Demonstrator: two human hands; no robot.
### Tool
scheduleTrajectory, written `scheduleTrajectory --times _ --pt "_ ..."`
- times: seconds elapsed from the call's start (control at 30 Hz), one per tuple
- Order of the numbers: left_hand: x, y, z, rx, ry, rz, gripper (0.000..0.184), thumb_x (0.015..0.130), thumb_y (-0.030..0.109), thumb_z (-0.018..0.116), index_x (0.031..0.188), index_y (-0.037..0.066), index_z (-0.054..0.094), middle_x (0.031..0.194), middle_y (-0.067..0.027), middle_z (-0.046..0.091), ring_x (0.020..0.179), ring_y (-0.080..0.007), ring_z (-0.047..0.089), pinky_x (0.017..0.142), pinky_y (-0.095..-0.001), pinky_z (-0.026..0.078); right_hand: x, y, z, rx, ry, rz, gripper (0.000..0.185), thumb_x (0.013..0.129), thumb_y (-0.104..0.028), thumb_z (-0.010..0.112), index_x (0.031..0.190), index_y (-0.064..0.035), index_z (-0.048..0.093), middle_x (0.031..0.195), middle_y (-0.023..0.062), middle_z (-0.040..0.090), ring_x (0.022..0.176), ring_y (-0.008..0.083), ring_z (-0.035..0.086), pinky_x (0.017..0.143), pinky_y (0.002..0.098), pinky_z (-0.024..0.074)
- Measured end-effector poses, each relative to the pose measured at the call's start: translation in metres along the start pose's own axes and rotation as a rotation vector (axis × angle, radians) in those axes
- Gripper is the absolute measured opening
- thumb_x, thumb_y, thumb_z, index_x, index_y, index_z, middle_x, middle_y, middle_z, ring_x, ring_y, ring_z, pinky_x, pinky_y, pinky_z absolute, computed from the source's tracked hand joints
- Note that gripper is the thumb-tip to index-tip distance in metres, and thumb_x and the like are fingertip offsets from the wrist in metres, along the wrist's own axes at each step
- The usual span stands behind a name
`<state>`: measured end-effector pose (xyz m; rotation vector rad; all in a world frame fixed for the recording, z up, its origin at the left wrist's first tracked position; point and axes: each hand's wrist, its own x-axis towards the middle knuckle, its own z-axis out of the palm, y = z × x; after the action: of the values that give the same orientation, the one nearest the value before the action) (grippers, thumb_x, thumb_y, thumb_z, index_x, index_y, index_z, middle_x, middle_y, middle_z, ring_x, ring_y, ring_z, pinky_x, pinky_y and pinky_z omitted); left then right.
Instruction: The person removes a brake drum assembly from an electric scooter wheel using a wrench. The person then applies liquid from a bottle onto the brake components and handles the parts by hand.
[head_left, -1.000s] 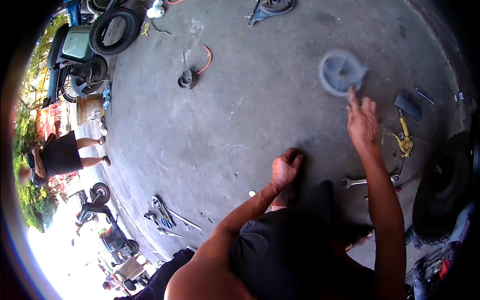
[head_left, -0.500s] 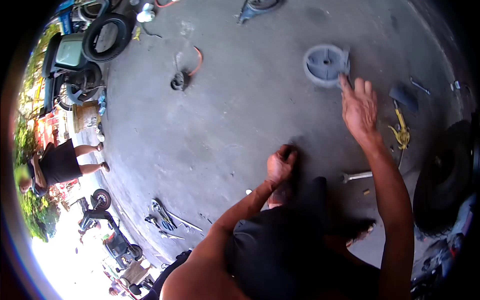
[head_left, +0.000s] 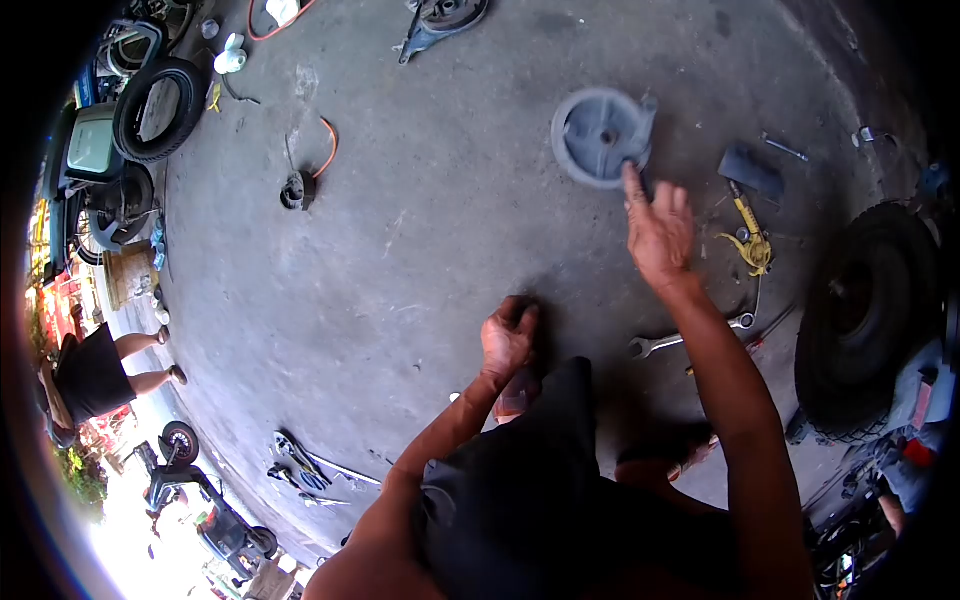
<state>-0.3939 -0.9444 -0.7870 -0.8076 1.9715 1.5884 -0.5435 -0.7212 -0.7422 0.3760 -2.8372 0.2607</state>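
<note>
My right hand (head_left: 662, 232) is at the right of the middle. Its index finger lies over the near rim of a round grey metal cover (head_left: 590, 150), which looks like a wheel hub or brake plate with a short arm at its side. The thumb is hidden, seemingly under the rim. The cover is blurred by motion. My left hand (head_left: 508, 338) is low, in front of my knee and above the floor. Its fingers are curled together, with dark tips. Whether something small is in them cannot be made out.
To the right lie a combination wrench (head_left: 690, 338), a yellow-handled tool (head_left: 750, 240), a dark block (head_left: 752, 172) and a big tyre (head_left: 850, 310). Hand tools (head_left: 300, 460) lie lower left. A small round part (head_left: 298, 188) with an orange strip lies left. A person (head_left: 95, 375) stands at the far left.
The view has shifted, so the floor and things on it sit further left. My right hand stays at the cover's rim, and my left hand keeps its curled shape.
</note>
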Motion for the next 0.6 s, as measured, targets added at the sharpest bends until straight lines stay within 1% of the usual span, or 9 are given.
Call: scheduleTrajectory --times 0.07,0.13,0.2,0.3,0.33,0.4,0.43,0.53,0.6 --pt "0.007 -0.017 0.002 0.004 0.040 0.113 0.019 0.088 0.019 0.061 0.099 0.004 0.061 0.069 -0.0079 0.061 0.052 -0.0146 0.053 0.047 -0.0307 0.044 -0.007 0.009 0.016 0.011 -0.128 -0.037 0.049 0.079 -0.009 0.057 0.128 -0.0138 0.055 0.087 0.0111 0.049 0.083 0.0294 0.047 0.071 0.0408 0.0395" --pt "0.007 -0.017 0.004 -0.026 0.034 0.154 0.019 0.088 0.019 0.061 0.099 0.004 0.061 0.070 -0.0070 0.061 0.053 -0.0139 0.053 0.048 -0.0303 0.044 0.008 0.001 -0.006 0.072 -0.083 -0.030 0.053 0.079 -0.008 0.057 0.131 -0.0160 0.052 0.090 0.0114 0.049 0.085 0.0292 0.047 0.073 0.0405 0.0402" --pt "-0.001 -0.002 0.003 -0.101 0.009 0.120 0.019 0.088 0.018 0.061 0.098 0.003 0.061 0.072 -0.0059 0.061 0.056 -0.0128 0.053 0.050 -0.0295 0.045 0.020 -0.007 -0.031 0.089 -0.060 -0.031 0.056 0.078 -0.007 0.056 0.133 -0.0165 0.050 0.092 0.0116 0.049 0.089 0.0289 0.048 0.075 0.0401 0.0408" --pt "0.002 -0.004 0.004 0.011 0.084 0.203 0.017 0.088 0.018 0.061 0.097 0.003 0.062 0.075 -0.0049 0.061 0.062 -0.0108 0.053 0.055 -0.0277 0.045 0.006 0.003 -0.010 -0.010 -0.135 -0.119 0.056 0.078 -0.006 0.056 0.133 -0.0153 0.050 0.094 0.0122 0.049 0.090 0.0294 0.048 0.075 0.0402 0.0407" --pt "-0.001 0.000 0.004 -0.009 0.080 0.150 0.017 0.088 0.017 0.061 0.097 0.003 0.062 0.076 -0.0050 0.061 0.063 -0.0105 0.053 0.056 -0.0273 0.045 0.009 0.006 -0.003 -0.002 -0.339 -0.093 0.057 0.078 -0.006 0.056 0.134 -0.0163 0.049 0.096 0.0125 0.049 0.089 0.0297 0.048 0.075 0.0411 0.0405" --pt "-0.006 0.009 0.004 -0.036 0.061 0.039 0.016 0.088 0.017 0.061 0.096 0.003 0.062 0.078 -0.0051 0.062 0.066 -0.0100 0.053 0.059 -0.0265 0.045 0.013 0.008 -0.013 0.070 -0.267 -0.098 0.061 0.077 -0.006 0.057 0.136 -0.0182 0.047 0.098 0.0123 0.049 0.091 0.0297 0.047 0.077 0.0410 0.0409" --pt "-0.003 0.008 0.004 -0.052 0.051 0.052 0.016 0.088 0.017 0.061 0.096 0.003 0.062 0.078 -0.0050 0.062 0.066 -0.0096 0.053 0.058 -0.0264 0.045 0.019 0.008 -0.017 0.105 -0.227 -0.111 0.063 0.077 -0.006 0.057 0.137 -0.0191 0.045 0.099 0.0122 0.048 0.092 0.0297 0.047 0.078 0.0409 0.0412" --pt "-0.002 -0.005 0.004 -0.065 0.053 0.095 0.016 0.088 0.016 0.061 0.096 0.002 0.062 0.077 -0.0044 0.061 0.066 -0.0083 0.053 0.058 -0.0259 0.044 0.004 0.001 -0.019 0.069 -0.079 -0.043 0.060 0.076 -0.005 0.058 0.134 -0.0168 0.049 0.098 0.0124 0.049 0.092 0.0304 0.047 0.078 0.0414 0.0413" --pt "0.003 -0.004 0.004 0.001 0.070 0.157 0.016 0.087 0.015 0.061 0.097 0.002 0.062 0.077 -0.0040 0.061 0.067 -0.0075 0.052 0.059 -0.0252 0.044 0.007 0.006 -0.009 0.073 -0.238 -0.006 0.058 0.076 -0.005 0.057 0.133 -0.0152 0.050 0.097 0.0130 0.049 0.092 0.0307 0.047 0.078 0.0417 0.0413"
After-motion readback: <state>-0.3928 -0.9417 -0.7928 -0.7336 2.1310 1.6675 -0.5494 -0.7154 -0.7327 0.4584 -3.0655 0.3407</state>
